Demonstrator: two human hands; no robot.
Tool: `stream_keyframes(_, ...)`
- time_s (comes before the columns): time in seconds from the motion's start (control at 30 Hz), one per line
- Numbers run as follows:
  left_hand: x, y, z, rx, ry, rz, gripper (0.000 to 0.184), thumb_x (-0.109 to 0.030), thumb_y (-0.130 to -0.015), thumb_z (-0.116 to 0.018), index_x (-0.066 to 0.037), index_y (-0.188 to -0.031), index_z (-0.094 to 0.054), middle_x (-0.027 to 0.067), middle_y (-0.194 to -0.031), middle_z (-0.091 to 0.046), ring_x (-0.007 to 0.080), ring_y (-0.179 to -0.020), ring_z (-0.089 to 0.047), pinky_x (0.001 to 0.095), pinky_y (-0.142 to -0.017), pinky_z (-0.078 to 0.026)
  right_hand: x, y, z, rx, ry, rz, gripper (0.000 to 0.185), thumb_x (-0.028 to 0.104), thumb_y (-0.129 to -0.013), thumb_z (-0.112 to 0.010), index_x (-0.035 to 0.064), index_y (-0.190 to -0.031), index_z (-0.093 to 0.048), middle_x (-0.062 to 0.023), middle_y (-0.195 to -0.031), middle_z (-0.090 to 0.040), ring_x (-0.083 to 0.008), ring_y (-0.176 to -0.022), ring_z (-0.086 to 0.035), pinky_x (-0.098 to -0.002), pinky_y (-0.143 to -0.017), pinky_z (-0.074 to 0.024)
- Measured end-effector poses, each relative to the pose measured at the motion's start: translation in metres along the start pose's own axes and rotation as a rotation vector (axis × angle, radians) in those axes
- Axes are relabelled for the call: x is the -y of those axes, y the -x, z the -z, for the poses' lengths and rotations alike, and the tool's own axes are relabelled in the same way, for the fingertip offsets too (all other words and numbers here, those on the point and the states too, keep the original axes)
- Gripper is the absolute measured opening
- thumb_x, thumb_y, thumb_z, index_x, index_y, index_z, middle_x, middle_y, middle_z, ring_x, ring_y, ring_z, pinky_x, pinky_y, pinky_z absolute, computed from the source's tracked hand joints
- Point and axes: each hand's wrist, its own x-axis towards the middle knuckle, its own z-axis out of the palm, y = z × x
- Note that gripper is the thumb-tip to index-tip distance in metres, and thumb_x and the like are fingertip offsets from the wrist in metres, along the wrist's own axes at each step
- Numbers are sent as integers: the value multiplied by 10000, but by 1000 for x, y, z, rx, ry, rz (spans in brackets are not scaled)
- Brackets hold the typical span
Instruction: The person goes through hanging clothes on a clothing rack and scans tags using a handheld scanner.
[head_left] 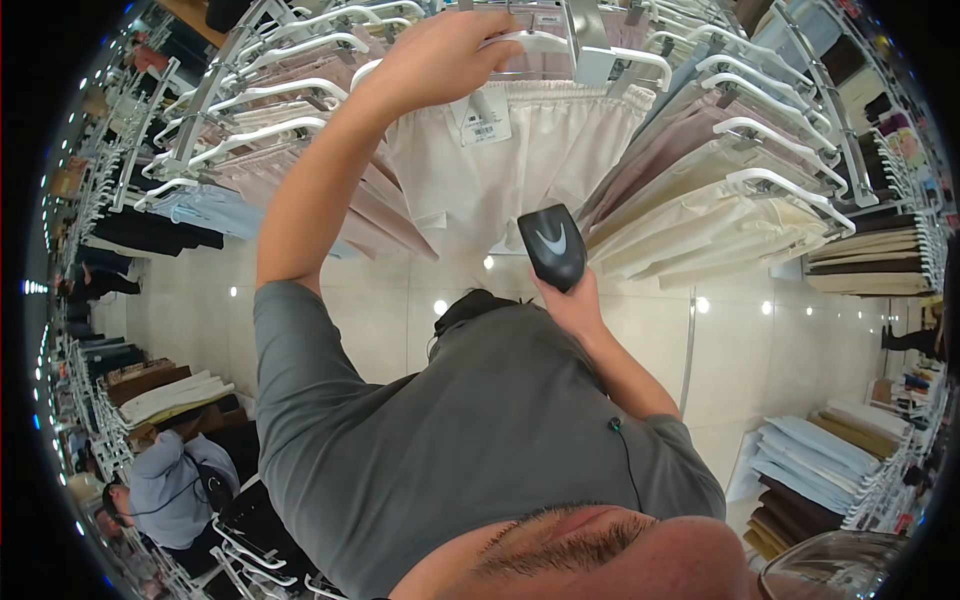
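pinching white hanger (542,41) in left grip (505,38), above tagged pale trousers (570,150); grasping dark scanner (553,247) in right grip (571,299), below tag (485,120). could misread from tag tilt, or snag neighbouring hangers (745,123) through crowding.

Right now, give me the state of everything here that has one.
Left hand: closed on a white hanger
Right hand: closed around the scanner
Scanner: held; on or off, cannot tell
White hanger: on the rack, gripped
Pale garment: hanging, waistband gathered
Tag: attached, printed side showing
Floor: glossy, reflecting lights
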Motion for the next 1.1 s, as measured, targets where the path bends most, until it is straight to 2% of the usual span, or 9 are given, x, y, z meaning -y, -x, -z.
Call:
stream_keyframes(0.03, -4, -2, 0, 4, 3, -1, 334, -288, -994, -582, -50, -1213, -667, 116, -890, -722, 309, -854, -684, 407, -774, -510, -4, -4, -1, -20, 41, 17, 242, 86, -882, -767, -37, -1073, -686, -39, -958, -722, -91, -876, -625, -290, -802, -509)
stream_keyframes(0.1, -8, -6, -4, 10, -68, -47, 322, -282, -981, -538, -3, -1090, -654, 261, -1028, -683, 455, -1002, -637, 516, -856, -500, -11, -12, -1, -8, 67, -20, 233, 87, -885, -761, -31, -1074, -690, -40, -950, -725, -88, -875, -626, -289, -802, -508)
stream_keyframes(0.13, -5, -8, -10, 12, -64, -44, 322, -282, -981, -538, -3, -1090, -654, 261, -1028, -683, 455, -1002, -637, 516, -856, -500, -13, -17, -2, -11, 65, -37, 233, 88, -884, -763, -29, -1072, -691, -40, -942, -724, -86, -875, -624, -286, -800, -507)
stream_keyframes(0.2, -2, -11, -21, -18, -65, -96, 380, -291, -981, -549, -20, -1226, -654, 211, -1185, -681, 394, -1130, -625, 460, -961, -498, -14, -23, -7, -44, 11, -22, 218, 92, -880, -769, -22, -1052, -697, -32, -900, -715, -78, -844, -611, -283, -769, -503)
stream_keyframes(0.23, -4, -12, -24, -17, -63, -95, 380, -291, -981, -549, -20, -1226, -654, 211, -1185, -681, 394, -1130, -625, 460, -961, -498, -14, -27, -10, -44, 12, -24, 218, 92, -880, -769, -22, -1052, -697, -32, -900, -715, -78, -844, -611, -283, -769, -503)
stream_keyframes(0.3, -12, -13, -27, 49, -35, -35, 304, -291, -976, -578, -18, -1075, -670, 237, -1033, -693, 441, -1007, -641, 513, -841, -511, -14, -32, -13, -79, 41, -23, 208, 111, -887, -766, -15, -1038, -700, -20, -880, -706, -74, -810, -596, -281, -738, -497)
stream_keyframes(0.4, -4, -13, -47, 50, 37, -37, 312, -316, -978, -580, -110, -1182, -694, 154, -947, -731, 362, -912, -692, 460, -801, -527, -25, -37, -19, -81, 74, -30, 212, 137, -893, -765, -11, -1030, -701, -18, -867, -703, -74, -788, -588, -280, -719, -492)
stream_keyframes(0.5, 3, -12, -61, 18, 31, -69, 272, -262, -996, -564, -29, -1094, -665, 129, -890, -720, 344, -858, -683, 428, -763, -512, -30, -39, -23, -88, 115, -68, 218, 154, -895, -764, -11, -1024, -702, -23, -867, -707, -73, -792, -592, -275, -725, -492)
stream_keyframes(1.1, 4, -8, -63, 81, 135, -21, 359, -273, -1003, -557, -22, -1244, -648, 125, -902, -738, 322, -845, -693, 406, -766, -518, -46, -34, -30, -119, 112, -85, 250, 148, -897, -760, -19, -1069, -691, -48, -920, -723, -95, -849, -615, -294, -779, -506)
